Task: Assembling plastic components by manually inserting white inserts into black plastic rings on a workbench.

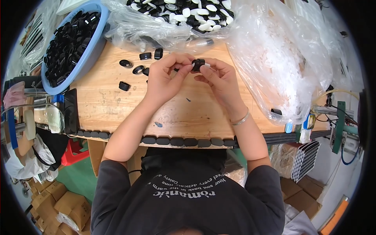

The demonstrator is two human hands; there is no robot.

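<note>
Over the back middle of the wooden table (176, 109), both hands meet at a small black plastic part (198, 64). The fingers of my left hand (167, 78) pinch it from the left. My right hand (223, 80) has thumb and fingers closed on its right side, where a small white bit (206, 65) shows at the fingertips. Exactly what that bit is cannot be made out. Left of my left hand lie several loose black parts, among them a ring-shaped part (138, 69), a block-like part (124, 85) and another black part (145, 56).
At the left stands a blue basin (105, 29) heaped with black parts. A plastic bag of black and white oval pieces (203, 17) lies at the back. On the right is a clear bag of translucent white pieces (274, 66), with one black part (276, 111) near it. Dark pads (172, 141) line the front edge.
</note>
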